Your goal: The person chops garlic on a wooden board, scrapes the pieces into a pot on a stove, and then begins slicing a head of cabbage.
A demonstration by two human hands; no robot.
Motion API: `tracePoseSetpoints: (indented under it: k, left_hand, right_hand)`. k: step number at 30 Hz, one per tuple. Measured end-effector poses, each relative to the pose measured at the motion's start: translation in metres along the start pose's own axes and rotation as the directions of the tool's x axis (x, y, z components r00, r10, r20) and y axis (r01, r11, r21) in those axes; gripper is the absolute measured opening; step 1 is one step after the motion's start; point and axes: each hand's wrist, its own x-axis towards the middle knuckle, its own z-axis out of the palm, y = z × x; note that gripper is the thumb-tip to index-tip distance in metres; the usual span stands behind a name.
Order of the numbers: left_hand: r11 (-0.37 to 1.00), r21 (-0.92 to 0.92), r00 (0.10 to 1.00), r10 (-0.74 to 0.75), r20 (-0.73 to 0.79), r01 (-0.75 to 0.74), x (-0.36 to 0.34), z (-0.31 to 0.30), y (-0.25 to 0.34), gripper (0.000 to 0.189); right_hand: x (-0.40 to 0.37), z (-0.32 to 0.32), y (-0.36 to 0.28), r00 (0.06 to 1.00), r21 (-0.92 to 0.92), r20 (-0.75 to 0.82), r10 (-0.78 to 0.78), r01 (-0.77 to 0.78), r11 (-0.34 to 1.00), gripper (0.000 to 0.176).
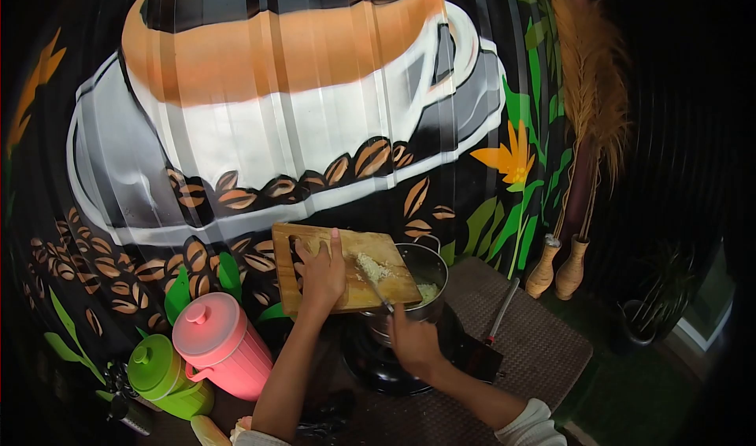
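A wooden cutting board (370, 249) is tilted over a metal pot (431, 288) that stands on a black stove (394, 371). My left hand (321, 277) grips the board at its left part, its fingers partly over the board. On the board lies a small heap of pale chopped food (370, 266). My right hand (413, 340) is closed round the handle of a knife (379, 294), whose blade touches the board beside the heap. More pale pieces (428, 292) show inside the pot, which the board partly hides.
A pink lidded jug (224, 347) and a green lidded jug (169, 375) stand at the lower left. The brown table (543, 344) reaches to the right. Two woven vases (571, 269) with dried plumes stand beyond it. A painted wall (236, 131) rises behind.
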Motion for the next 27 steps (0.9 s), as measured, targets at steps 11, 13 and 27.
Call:
tracePoseSetpoints:
  k: [11,13,27]
  left_hand:
    - [0.949,0.242,0.97,0.158,0.187,-0.201,0.001,0.004,-0.016,0.065]
    - [0.948,0.24,0.975,0.182,0.129,-0.209,0.006,0.017,-0.028,0.065]
    - [0.987,0.116,0.994,0.105,0.032,-0.108,-0.014,0.0,0.004,0.069]
  right_hand:
    - [0.005,0.03,0.013,0.978,-0.154,-0.082,-0.193,0.179,0.972,0.017]
    - [0.011,0.031,0.018,0.987,-0.143,-0.073,-0.145,0.134,0.981,0.018]
    - [0.038,0.039,0.047,0.993,-0.194,-0.057,0.102,-0.112,0.975,0.018]
